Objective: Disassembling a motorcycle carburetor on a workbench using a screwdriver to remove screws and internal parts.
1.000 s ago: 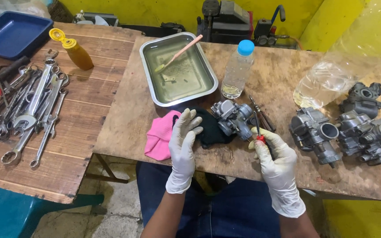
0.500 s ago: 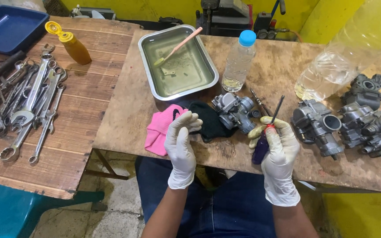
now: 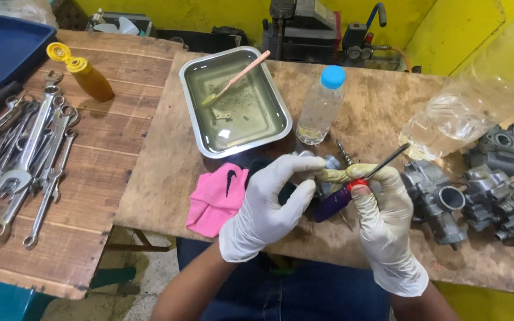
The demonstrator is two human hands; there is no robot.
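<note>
On the desk (image 3: 168, 178) the tray (image 3: 193, 77) sits at the back, with a brush (image 3: 236, 77) lying in it. The bottle (image 3: 321, 107) stands just right of the tray. The cloth (image 3: 212, 202) lies in front of the tray, at the near edge. Right of the cloth, the left hand (image 3: 266, 208) and right hand (image 3: 382, 220) meet above a carburetor (image 3: 328, 163); the right hand holds a screwdriver (image 3: 343, 196). More carburetors (image 3: 483, 190) lie at the far right, a bag (image 3: 447, 125) behind them. On the left desk (image 3: 90, 196) lie the wrenches (image 3: 25, 160), with an oil bottle (image 3: 84, 74) behind them and a bin (image 3: 4, 47) at the back left corner.
</note>
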